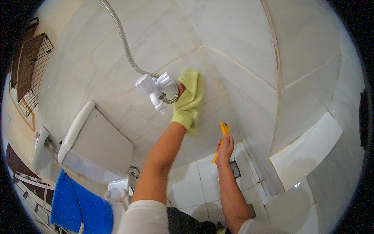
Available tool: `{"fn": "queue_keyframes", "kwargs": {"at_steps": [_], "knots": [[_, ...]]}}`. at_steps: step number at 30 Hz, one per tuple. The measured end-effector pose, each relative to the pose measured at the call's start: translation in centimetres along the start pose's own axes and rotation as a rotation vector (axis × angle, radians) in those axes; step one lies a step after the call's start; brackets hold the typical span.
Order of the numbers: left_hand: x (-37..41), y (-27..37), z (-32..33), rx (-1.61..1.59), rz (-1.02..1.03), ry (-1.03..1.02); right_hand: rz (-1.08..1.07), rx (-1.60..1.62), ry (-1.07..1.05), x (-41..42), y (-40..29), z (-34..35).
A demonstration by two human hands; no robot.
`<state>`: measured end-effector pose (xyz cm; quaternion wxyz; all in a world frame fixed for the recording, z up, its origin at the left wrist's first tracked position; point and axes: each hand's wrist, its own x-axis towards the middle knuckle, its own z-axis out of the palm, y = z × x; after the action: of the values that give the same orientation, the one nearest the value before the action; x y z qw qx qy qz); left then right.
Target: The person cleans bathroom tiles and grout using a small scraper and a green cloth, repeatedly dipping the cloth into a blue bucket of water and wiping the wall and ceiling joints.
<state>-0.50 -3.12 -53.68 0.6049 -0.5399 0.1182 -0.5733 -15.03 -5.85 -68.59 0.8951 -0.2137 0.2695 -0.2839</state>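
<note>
A yellow-green cloth (191, 93) lies over my left hand (181, 89), pressed against the tiled wall (163, 122). Only a little of that hand shows, beside a white double-handled faucet (153, 87) with a flexible metal hose (124, 41). Lower and to the right, my right hand (225, 149) is closed around a yellow-handled tool (224, 128), likely a scraper or utility knife, whose tip points up, away from the wrist. It is held apart from the cloth, over the floor near the wall's foot.
A white toilet tank (96, 143) stands at the left, with a blue plastic bucket (81, 204) below it. A square floor drain (235, 168) lies behind my right wrist. A raised tiled ledge (306, 152) is at the right. A wire rack (41, 61) is at the upper left.
</note>
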Motion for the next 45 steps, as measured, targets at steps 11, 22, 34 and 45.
{"fn": "queue_keyframes", "kwargs": {"at_steps": [11, 22, 34, 45], "knots": [[0.8, 2.4, 0.3, 3.095, 0.489, 0.011, -0.044, -0.060, -0.080, -2.1, -1.4, 1.1], [-18.2, -1.2, 7.4, 3.110, 1.054, 0.933, -0.009, -0.039, -0.104, -3.7, -2.6, 1.1], [-5.3, -20.0, 17.5, 3.775, 2.684, 0.153, -0.032, -0.104, -0.168, -3.7, 1.2, 1.6], [-1.2, -19.7, 22.0, 3.325, 2.862, 0.329, -0.060, -0.052, -0.083, -1.4, 0.5, 0.0]]}}
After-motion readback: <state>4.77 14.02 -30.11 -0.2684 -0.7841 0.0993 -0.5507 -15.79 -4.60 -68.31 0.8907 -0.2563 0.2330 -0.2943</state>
